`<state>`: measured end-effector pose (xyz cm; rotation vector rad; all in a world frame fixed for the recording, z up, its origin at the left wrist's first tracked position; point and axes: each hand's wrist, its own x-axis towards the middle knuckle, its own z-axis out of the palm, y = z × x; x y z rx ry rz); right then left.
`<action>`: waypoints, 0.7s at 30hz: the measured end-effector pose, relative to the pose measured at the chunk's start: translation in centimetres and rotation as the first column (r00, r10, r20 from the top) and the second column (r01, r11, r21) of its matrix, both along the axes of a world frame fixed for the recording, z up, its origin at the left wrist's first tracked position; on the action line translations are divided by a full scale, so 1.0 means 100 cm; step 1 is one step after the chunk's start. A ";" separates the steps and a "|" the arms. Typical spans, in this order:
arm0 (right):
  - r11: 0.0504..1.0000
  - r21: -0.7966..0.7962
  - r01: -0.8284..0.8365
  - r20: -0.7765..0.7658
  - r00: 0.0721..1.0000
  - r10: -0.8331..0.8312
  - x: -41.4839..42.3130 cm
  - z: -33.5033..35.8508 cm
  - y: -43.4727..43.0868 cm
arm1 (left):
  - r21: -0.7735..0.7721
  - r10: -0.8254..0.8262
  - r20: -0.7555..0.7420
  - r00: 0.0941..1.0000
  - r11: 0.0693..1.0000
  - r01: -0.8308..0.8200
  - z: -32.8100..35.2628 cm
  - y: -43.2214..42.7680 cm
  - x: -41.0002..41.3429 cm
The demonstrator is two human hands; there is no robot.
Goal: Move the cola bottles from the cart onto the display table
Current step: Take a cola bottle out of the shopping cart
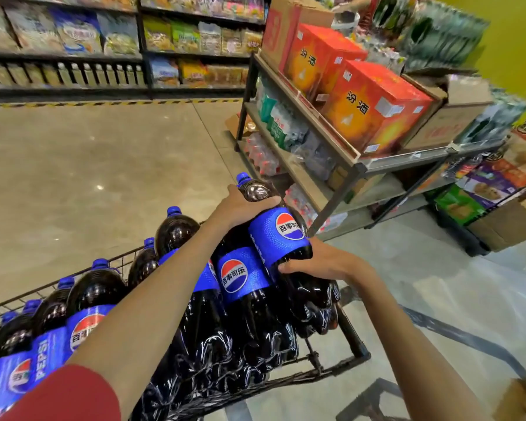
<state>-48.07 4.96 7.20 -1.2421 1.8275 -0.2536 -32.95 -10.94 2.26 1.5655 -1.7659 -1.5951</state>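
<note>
A red sleeve [58, 393] is stretching out over the cart [356, 340], where cola bottles [97, 288] are lying packed side by side. One bottle [281, 235] is lying tilted on top at the right end. The left hand [243, 208] is clamping its shoulder and the right hand [316, 262] is gripping its lower body. The bench [407, 156] with orange boxes [380, 107] is standing just beyond.

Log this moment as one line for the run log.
step: pick; left hand: grips cola bottle shoulder; right hand: grips its body; cart: more bottles inside
</note>
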 end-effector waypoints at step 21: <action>0.964 -0.194 0.184 -0.019 0.981 -0.191 -0.003 0.010 0.008 | -0.002 0.289 -0.354 0.889 0.951 -0.309 0.021 0.023 -0.009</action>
